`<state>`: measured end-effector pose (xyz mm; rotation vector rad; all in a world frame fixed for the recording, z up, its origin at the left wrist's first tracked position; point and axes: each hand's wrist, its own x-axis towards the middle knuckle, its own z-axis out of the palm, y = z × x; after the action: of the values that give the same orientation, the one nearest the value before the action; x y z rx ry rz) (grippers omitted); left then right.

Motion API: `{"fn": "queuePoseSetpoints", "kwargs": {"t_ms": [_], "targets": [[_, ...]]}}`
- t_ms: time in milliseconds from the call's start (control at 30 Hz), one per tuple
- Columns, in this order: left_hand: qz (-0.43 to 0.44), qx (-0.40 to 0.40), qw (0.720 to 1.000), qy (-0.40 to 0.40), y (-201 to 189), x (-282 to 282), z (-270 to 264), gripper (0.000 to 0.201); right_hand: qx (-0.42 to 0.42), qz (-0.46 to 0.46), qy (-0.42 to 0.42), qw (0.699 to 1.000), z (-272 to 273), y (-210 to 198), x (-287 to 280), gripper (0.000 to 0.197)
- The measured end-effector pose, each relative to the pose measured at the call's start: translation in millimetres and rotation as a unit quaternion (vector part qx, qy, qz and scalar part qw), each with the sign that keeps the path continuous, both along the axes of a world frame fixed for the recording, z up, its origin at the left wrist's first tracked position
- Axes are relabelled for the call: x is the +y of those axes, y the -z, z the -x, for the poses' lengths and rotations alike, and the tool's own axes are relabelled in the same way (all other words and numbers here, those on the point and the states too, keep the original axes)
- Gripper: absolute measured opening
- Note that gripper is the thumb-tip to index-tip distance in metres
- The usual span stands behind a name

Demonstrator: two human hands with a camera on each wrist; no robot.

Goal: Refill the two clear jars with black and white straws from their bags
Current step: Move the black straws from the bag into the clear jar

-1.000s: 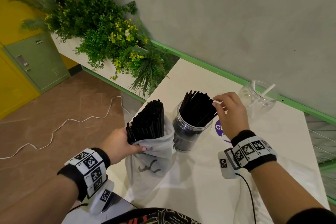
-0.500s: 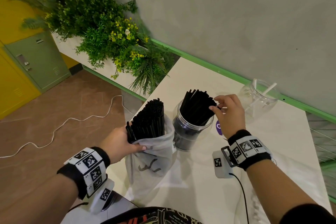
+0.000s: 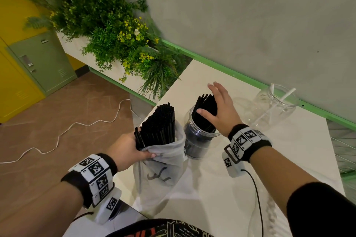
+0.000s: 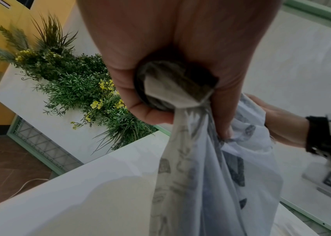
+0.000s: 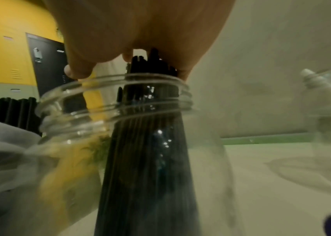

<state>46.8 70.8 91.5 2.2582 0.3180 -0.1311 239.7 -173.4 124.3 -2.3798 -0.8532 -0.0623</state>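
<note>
R hand (image 3: 221, 109) flat on black straws (image 3: 207, 108) in jar (image 3: 198, 140); L hand (image 3: 127, 147) grips straw bag (image 3: 163, 161).

L hand (image 3: 128, 148) at lower centre-left of head view, fingers curled tight w/ thumb pinching; R hand (image 3: 221, 110) centre-right, fingers straight & spread, palm down.

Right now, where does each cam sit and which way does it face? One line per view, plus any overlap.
Head: above, looking down at the table; both forearms show, left hand holding the bag, right hand on the black straws.
Left wrist: under the palm, facing the gripped bag neck; the right wrist shows.
Right wrist: under the palm, facing the jar.
Shared: the second jar shows in head and right wrist.
</note>
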Motion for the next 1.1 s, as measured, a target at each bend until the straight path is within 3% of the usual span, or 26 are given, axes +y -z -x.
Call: {"fn": "queuePoseSetpoints", "kwargs": {"t_ms": [167,267,400,600,833,1000,1100], "targets": [[-0.003,0.004,1.0,-0.003,0,-1,1,0.047,-0.058,0.137,0.019,0.989,-6,-3,27,0.055],[-0.009,0.006,1.0,-0.004,0,0,2,0.046,-0.099,0.106,0.046,0.988,-4,-2,34,0.031],[-0.013,0.001,1.0,-0.004,3,2,1,0.05,-0.162,0.049,0.035,0.985,-10,-12,35,0.017],[-0.019,-0.001,1.0,-0.006,5,4,0,0.048,-0.178,0.061,0.027,0.982,-21,-4,22,0.013],[-0.012,0.006,1.0,-0.008,7,6,-2,0.051,-0.092,-0.026,0.063,0.993,-20,-3,18,0.014],[-0.001,0.001,1.0,-0.008,6,6,-1,0.052,-0.077,0.026,0.058,0.995,-18,-1,17,0.021],[0.004,0.002,1.0,-0.008,5,5,0,0.049,-0.087,0.007,0.067,0.994,-16,-2,15,0.019]]}}
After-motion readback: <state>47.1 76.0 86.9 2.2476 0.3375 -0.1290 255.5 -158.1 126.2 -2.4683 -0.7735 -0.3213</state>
